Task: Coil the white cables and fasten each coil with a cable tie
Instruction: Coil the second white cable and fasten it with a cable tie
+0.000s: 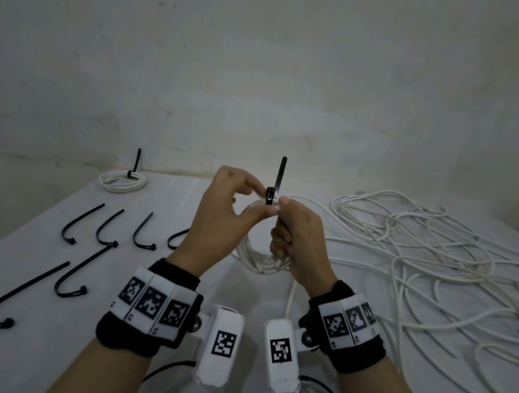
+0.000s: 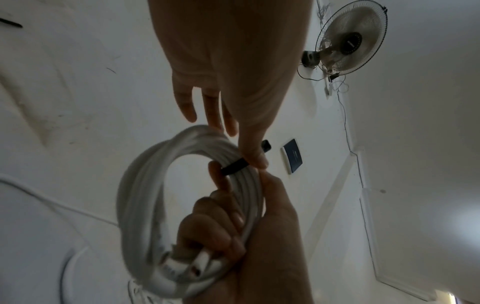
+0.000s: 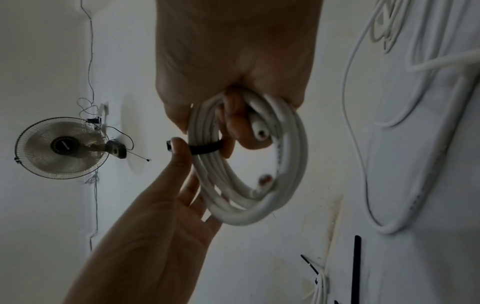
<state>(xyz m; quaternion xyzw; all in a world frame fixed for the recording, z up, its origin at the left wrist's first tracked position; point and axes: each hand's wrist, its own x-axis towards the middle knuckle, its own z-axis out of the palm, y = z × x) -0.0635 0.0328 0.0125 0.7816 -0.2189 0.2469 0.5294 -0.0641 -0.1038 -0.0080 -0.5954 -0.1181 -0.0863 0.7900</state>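
The right hand [image 1: 301, 244] has its fingers curled round the white coil [image 1: 258, 261], holding it above the table [image 1: 186, 283], w/ the thumb up by the tie. The left hand [image 1: 217, 221] pinches the head of the black cable tie [image 1: 275, 183], which is wrapped round the coil's top; its tail stands up. A finished coil [image 1: 122, 180] w/ tie lies at the far left. Spare ties [image 1: 98, 235] lie on the left, approx. in rows. Loose white cables [image 1: 425, 252] are spread on the right.
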